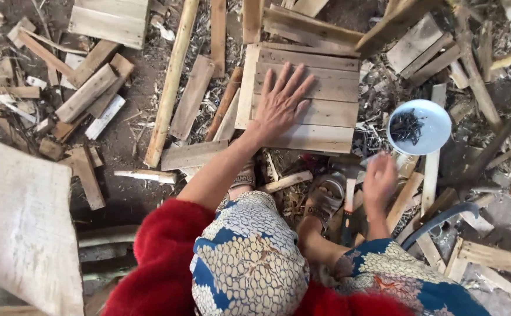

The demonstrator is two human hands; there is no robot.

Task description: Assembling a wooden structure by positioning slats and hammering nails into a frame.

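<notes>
The left hand [280, 105] lies flat, palm down, on a square panel of nailed wooden boards [319, 88] on the ground. Its fingers are spread wide and point away from the person, the forearm reaching out straight from a red sleeve [162, 246]. Its grip is wide open and holds nothing; it only presses on the boards. Left of it a long pale pole [170, 82] lies among loose planks. Below the panel, between the two hands, a sandalled foot [325, 196] rests on the scraps. The right hand [379, 180] is blurred, raised just below a white bowl of dark nails [419, 127]; whether its grip is closed on anything I cannot tell.
</notes>
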